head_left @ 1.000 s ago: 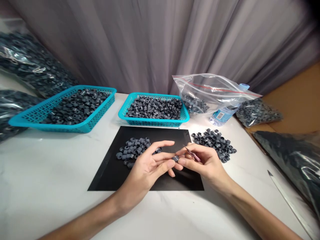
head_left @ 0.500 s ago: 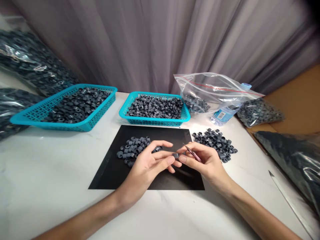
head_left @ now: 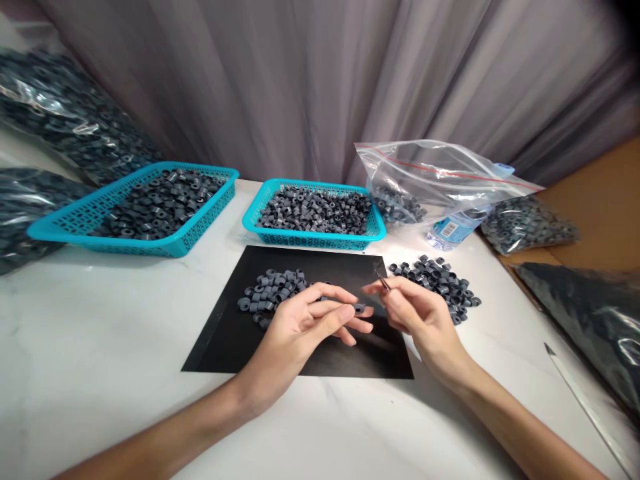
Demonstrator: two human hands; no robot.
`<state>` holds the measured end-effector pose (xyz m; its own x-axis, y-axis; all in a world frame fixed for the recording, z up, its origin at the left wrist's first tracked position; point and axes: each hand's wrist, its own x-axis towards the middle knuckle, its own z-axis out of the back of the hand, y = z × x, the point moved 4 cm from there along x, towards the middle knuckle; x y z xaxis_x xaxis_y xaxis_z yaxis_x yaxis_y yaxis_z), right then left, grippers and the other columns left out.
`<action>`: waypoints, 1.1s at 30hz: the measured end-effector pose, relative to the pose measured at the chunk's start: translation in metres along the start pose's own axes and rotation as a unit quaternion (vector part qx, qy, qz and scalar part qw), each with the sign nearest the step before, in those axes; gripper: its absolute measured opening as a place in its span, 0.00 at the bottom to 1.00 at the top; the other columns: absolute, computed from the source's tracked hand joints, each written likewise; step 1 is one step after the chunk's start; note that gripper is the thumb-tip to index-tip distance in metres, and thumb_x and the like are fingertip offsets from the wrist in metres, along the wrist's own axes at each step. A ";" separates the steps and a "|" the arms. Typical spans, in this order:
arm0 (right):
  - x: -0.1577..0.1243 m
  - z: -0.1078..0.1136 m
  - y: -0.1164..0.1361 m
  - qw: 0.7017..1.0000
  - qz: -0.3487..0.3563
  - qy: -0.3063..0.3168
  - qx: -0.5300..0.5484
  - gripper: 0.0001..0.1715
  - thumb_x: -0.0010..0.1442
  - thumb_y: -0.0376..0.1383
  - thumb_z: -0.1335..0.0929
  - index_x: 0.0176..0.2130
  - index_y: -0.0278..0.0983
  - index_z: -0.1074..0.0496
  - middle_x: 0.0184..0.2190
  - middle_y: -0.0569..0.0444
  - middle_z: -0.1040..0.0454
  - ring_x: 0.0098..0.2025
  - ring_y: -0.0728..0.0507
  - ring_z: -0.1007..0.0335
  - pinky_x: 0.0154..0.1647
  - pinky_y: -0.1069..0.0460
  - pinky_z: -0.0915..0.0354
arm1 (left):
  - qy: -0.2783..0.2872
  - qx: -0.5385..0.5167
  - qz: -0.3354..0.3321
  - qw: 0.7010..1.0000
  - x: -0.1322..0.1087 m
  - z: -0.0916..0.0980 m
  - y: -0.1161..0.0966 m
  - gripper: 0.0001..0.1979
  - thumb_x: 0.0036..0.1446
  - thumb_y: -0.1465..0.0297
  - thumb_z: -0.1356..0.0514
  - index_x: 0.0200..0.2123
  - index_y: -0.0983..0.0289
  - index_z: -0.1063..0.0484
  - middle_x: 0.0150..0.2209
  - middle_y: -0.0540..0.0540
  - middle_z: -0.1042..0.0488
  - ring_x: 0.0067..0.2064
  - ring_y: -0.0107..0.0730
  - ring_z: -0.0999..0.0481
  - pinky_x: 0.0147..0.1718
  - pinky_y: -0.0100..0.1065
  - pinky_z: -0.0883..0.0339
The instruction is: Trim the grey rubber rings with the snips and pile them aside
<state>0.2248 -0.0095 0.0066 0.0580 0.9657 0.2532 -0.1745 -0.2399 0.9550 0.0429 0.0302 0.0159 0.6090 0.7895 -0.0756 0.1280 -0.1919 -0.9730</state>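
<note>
One small grey ring [head_left: 359,309] sits in the left hand [head_left: 300,327], which I see pinching it between the thumb and the fingers, above the right half of the black mat [head_left: 345,267]; I cannot tell exactly which fingers bear on it. The right hand [head_left: 425,307] is near, by the mat's right edge and apart from the ring, its thumb and forefinger pressed narrowly on a slim pointed tool [head_left: 383,282]. From this far off I judge the ring light and stiff, probably plastic or hard rubber, hardly fragile, yet smooth and round enough to roll out of a careless pinch. I would take it across opposite sides of its outer wall and leave the hole clear. Similar pieces lie in a pile [head_left: 273,290] on the mat's left half, partly behind the left hand, and in a loose heap [head_left: 445,287] on the white tabletop [head_left: 125,320] beyond the mat's right edge. A turquoise basket [head_left: 310,236] of them stands past the mat's far edge.
</note>
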 end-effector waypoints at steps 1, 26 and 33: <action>0.000 0.004 0.003 0.999 0.025 -0.009 -0.035 0.13 0.70 0.44 0.35 0.45 0.42 0.22 0.37 0.54 0.24 0.34 0.48 0.30 0.32 0.54 0.35 | -0.003 -0.001 0.000 1.000 0.000 0.000 0.000 0.09 0.63 0.65 0.36 0.44 0.62 0.27 0.39 0.55 0.16 0.38 0.29 0.19 0.40 0.28 0.30; -0.018 0.004 0.038 0.815 0.376 -0.053 -0.437 0.30 0.66 0.28 0.31 0.65 0.40 0.34 0.36 0.49 0.22 0.31 0.47 0.27 0.32 0.52 0.34 | -0.051 -0.085 0.033 0.995 -0.004 -0.001 -0.007 0.09 0.60 0.65 0.33 0.40 0.65 0.22 0.36 0.57 0.15 0.43 0.37 0.16 0.31 0.25 0.26; -0.018 0.002 0.037 0.795 0.385 -0.061 -0.466 0.37 0.65 0.27 0.30 0.68 0.40 0.40 0.36 0.49 0.21 0.32 0.46 0.28 0.33 0.52 0.35 | -0.047 -0.094 0.043 0.994 -0.004 -0.002 -0.008 0.10 0.60 0.65 0.33 0.41 0.66 0.22 0.40 0.59 0.15 0.46 0.39 0.17 0.32 0.26 0.27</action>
<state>0.2198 -0.0360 0.0376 -0.3336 0.5388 0.7736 -0.8528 -0.5222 -0.0041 0.0405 0.0272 0.0242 0.5489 0.8152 -0.1848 0.2280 -0.3587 -0.9052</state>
